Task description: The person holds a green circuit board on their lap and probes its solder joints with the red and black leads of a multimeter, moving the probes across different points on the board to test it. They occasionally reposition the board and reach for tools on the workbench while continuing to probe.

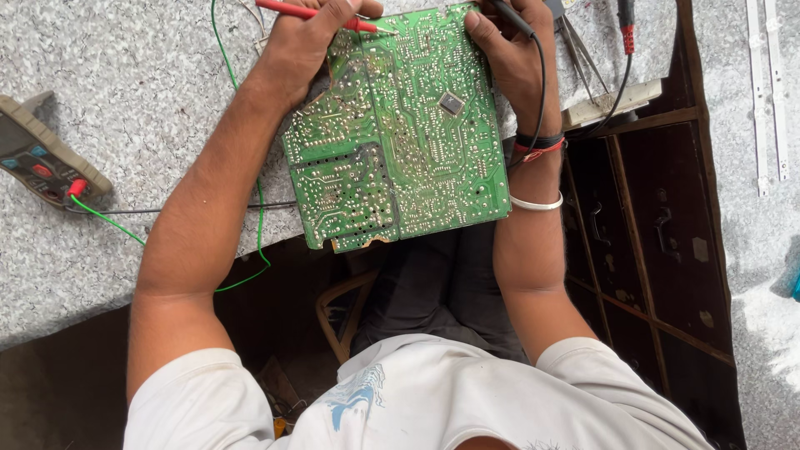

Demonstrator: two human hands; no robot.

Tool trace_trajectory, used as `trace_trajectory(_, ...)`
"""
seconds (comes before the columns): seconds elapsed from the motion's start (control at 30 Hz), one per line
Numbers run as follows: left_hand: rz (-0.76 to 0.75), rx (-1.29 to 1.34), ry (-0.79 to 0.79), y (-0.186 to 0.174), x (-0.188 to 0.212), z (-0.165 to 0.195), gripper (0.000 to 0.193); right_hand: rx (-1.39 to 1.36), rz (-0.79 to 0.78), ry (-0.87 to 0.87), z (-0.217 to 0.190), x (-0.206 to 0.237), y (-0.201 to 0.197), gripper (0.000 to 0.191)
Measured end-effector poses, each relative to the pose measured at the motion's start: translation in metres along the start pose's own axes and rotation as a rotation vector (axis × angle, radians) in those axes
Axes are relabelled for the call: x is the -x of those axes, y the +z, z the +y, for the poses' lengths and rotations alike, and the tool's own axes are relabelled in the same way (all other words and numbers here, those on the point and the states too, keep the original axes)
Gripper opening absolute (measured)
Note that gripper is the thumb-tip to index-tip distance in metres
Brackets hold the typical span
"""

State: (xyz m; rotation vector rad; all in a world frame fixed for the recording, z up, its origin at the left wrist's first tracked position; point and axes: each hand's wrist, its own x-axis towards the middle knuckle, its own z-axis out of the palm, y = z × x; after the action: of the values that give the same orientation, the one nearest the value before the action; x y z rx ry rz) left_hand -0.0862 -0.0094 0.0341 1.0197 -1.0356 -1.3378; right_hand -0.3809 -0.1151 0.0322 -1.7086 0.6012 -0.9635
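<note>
A large green circuit board (400, 142) lies solder side up at the near edge of a grey speckled table (125, 100), partly overhanging my lap. My left hand (304, 42) grips a red test probe (287, 10), its metal tip touching the board's top edge. My right hand (512, 58) holds a black test probe (510, 15) at the board's upper right corner, with its black lead running down over my wrist. A small black square chip (451, 103) sits near the board's middle.
A multimeter (37, 154) lies at the table's left, with a green wire (242, 183) and a black lead plugged in. Tweezers (579, 50) and another red and black probe (625, 29) lie at the upper right. Dark wooden drawers (658, 225) stand to my right.
</note>
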Motion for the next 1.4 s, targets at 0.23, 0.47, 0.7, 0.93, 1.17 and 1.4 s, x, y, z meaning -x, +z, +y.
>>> trace_trajectory(0.23, 0.128, -0.089, -0.038, -0.003, -0.002, -0.001, 0.049, 0.014, 0.007, 0.018, 0.002, 0.001, 0.000, 0.032)
trace_trajectory(0.47, 0.130, -0.031, -0.087, -0.002, 0.000, 0.004, 0.053, 0.038, 0.001, -0.031, -0.001, -0.002, 0.000, 0.035)
trace_trajectory(0.7, 0.112, -0.089, -0.038, -0.003, -0.006, 0.002, 0.054, 0.132, 0.029, 0.018, -0.001, -0.003, 0.001, 0.033)
trace_trajectory(0.93, -0.005, -0.081, 0.035, -0.006, -0.012, -0.004, 0.034, 0.132, 0.029, 0.057, -0.002, -0.006, 0.002, 0.033)
trace_trajectory(1.17, -0.061, -0.096, -0.025, 0.000, -0.016, -0.003, 0.034, 0.144, 0.035, 0.084, -0.007, -0.008, 0.003, 0.034)
trace_trajectory(1.4, -0.111, 0.067, -0.225, 0.006, -0.011, 0.007, 0.047, 0.127, 0.034, 0.078, -0.006, -0.009, 0.004, 0.035)
